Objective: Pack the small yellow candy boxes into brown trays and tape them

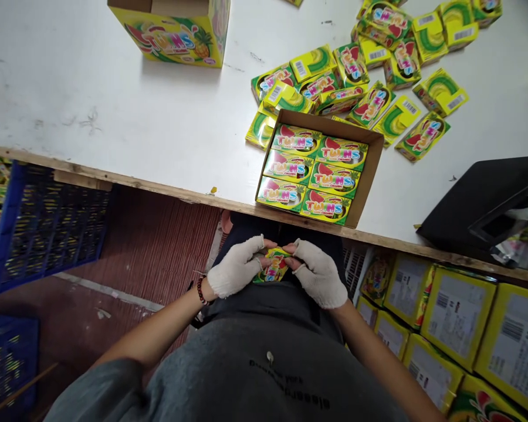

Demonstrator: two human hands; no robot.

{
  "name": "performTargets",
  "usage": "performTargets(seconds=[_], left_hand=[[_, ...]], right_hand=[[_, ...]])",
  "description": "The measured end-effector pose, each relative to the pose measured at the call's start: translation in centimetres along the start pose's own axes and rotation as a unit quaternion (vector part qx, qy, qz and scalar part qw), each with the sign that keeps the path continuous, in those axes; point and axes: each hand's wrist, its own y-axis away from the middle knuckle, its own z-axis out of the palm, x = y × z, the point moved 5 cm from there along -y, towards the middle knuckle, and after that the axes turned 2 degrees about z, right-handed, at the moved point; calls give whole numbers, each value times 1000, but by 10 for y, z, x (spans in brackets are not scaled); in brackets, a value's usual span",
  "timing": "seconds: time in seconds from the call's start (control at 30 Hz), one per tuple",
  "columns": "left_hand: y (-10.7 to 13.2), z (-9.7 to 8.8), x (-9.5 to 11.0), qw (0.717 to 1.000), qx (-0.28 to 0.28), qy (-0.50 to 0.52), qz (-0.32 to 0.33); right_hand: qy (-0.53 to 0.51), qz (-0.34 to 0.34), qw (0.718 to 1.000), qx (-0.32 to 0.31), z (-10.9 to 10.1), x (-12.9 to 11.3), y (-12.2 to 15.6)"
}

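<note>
Left hand (240,266) and right hand (320,274) together pinch a small yellow-green printed cardboard box (273,269), at seven o'clock from the open, brown-lined cardboard carton (366,181). Squeezing hard could crease the box; an elbow knock could tip the carton off the white desk (180,129).

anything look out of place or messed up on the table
The loose small boxes look untidy: they lie jumbled at odd angles beyond the open carton, where six packed boxes sit in neat rows. The carton also stands right at the table's edge. Nothing looks clearly damaged or spilled.
</note>
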Motion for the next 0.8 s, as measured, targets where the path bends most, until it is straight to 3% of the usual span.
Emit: performTargets(seconds=[0.17, 0.23, 0.33, 0.43, 0.53, 0.67, 0.8], left_hand=[[-2, 5, -9, 999, -4, 40, -19], [-4, 7, -15, 990, -3, 134, -35], [-7, 11, -18, 965, -14, 259, -48], [-8, 8, -16, 981, 10, 189, -43], [-7, 9, -9, 991, 8, 127, -30], [-9, 13, -2, 988, 27, 154, -3], [-14, 17, -5, 964, 91, 248, -29]], right_hand=[[-14, -32, 999, -40, 6, -9, -4], [-11, 3, 999, -30, 6, -6, -6], [-37, 118, 991, 40, 3, 10, -6], [-103, 194, 973, 75, 4, 23, -2], [-87, 168, 980, 56, 5, 22, -1], [-51, 126, 990, 20, 7, 14, 0], [-100, 192, 975, 42, 9, 15, 4]])
